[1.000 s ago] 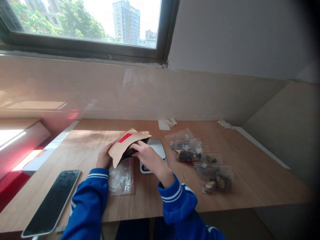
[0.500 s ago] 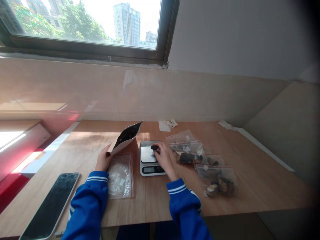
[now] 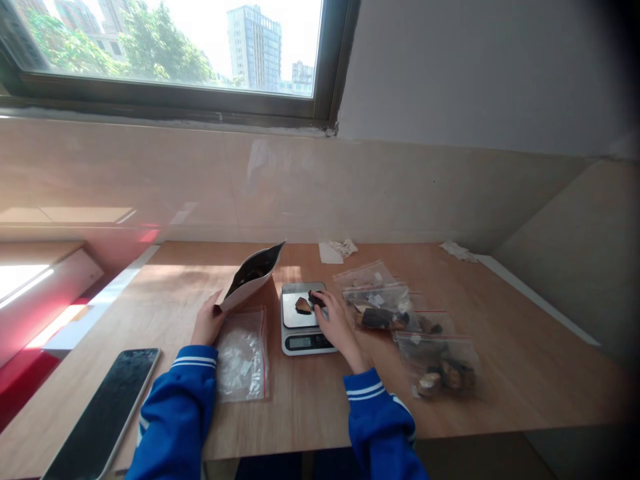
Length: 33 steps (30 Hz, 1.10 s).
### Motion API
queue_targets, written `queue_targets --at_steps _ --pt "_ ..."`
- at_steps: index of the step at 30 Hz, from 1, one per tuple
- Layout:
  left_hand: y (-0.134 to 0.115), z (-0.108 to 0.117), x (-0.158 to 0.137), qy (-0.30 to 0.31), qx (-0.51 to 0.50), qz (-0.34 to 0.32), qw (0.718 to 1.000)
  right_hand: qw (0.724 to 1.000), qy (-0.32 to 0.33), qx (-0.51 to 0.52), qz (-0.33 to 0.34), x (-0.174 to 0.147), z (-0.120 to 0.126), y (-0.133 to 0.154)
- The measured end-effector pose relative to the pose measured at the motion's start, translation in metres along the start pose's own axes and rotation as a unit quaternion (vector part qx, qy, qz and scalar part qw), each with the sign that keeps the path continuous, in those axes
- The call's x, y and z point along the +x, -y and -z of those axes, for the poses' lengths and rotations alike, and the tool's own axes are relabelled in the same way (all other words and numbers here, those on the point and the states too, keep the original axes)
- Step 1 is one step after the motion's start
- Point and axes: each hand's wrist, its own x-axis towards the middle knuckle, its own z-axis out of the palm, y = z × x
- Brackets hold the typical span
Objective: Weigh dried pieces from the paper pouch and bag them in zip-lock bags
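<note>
My left hand (image 3: 207, 320) grips the near edge of an open pouch (image 3: 245, 292), pale outside and dark inside; what lies in it is too dark to make out. A small digital kitchen scale (image 3: 291, 321) with a metal plate is to its right. On the plate rests a brown, dark-edged dried piece (image 3: 303, 306). Beside that piece, my right hand (image 3: 336, 323) has its fingers closed on a second dark dried piece (image 3: 315, 299), low over the plate. Under the pouch's near side lies a flat clear zip bag (image 3: 243, 360) with a red seal line.
Several clear zip bags with dark and brown pieces, among them a front zip bag (image 3: 443, 373), lie right of the scale. A large phone (image 3: 103, 417) is at the left front. Crumpled paper (image 3: 340, 249) lies near the wall, with another scrap (image 3: 457, 251) farther right.
A brown piece now shows on the scale plate, where only bare metal was visible. My right hand has shifted slightly right and down. My left hand stays on the pouch.
</note>
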Motion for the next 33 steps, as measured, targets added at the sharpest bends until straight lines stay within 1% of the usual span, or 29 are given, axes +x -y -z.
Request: queue_targets --at_steps 4,7,10,13,17,21,24,27,29,30,31,33 --pt "-0.004 0.001 -0.001 0.001 -0.006 -0.003 1.000 1.000 -0.024 0.009 -0.013 0.003 0.007 0.000" --pt "-0.004 0.001 -0.001 0.006 -0.010 -0.001 1.000 0.998 -0.034 0.034 -0.029 0.009 0.009 -0.001" --pt "-0.004 0.001 -0.002 0.011 -0.013 -0.004 1.000 0.996 -0.047 0.053 -0.063 0.015 0.011 -0.003" --pt "-0.003 0.001 -0.002 0.007 -0.016 -0.006 1.000 0.993 -0.057 0.044 -0.097 0.013 0.016 -0.005" --pt "-0.003 0.002 -0.002 0.004 -0.020 -0.002 1.000 0.995 -0.062 0.020 -0.077 0.000 0.024 -0.005" --pt "-0.003 0.001 -0.002 0.011 -0.021 0.007 1.000 0.998 -0.030 -0.014 -0.055 -0.013 0.020 -0.002" --pt "-0.004 0.002 -0.002 0.012 -0.024 0.016 1.000 0.998 -0.019 -0.034 -0.052 -0.012 0.017 0.002" --pt "-0.009 0.004 -0.004 0.010 -0.042 0.012 0.999 0.998 -0.047 -0.013 -0.044 -0.004 0.029 0.018" --pt "-0.015 0.006 -0.006 0.016 -0.056 -0.004 0.998 0.997 -0.069 0.040 -0.025 0.003 0.044 0.039" --pt "-0.019 0.007 -0.007 0.023 -0.062 -0.015 0.998 0.995 -0.068 0.074 -0.007 0.007 0.051 0.053" --pt "-0.023 0.009 -0.009 0.029 -0.067 -0.026 0.997 0.993 -0.047 0.107 0.014 0.011 0.058 0.067" --pt "-0.031 0.011 -0.011 0.038 -0.079 -0.049 0.995 0.986 0.027 0.148 0.074 0.019 0.066 0.097"
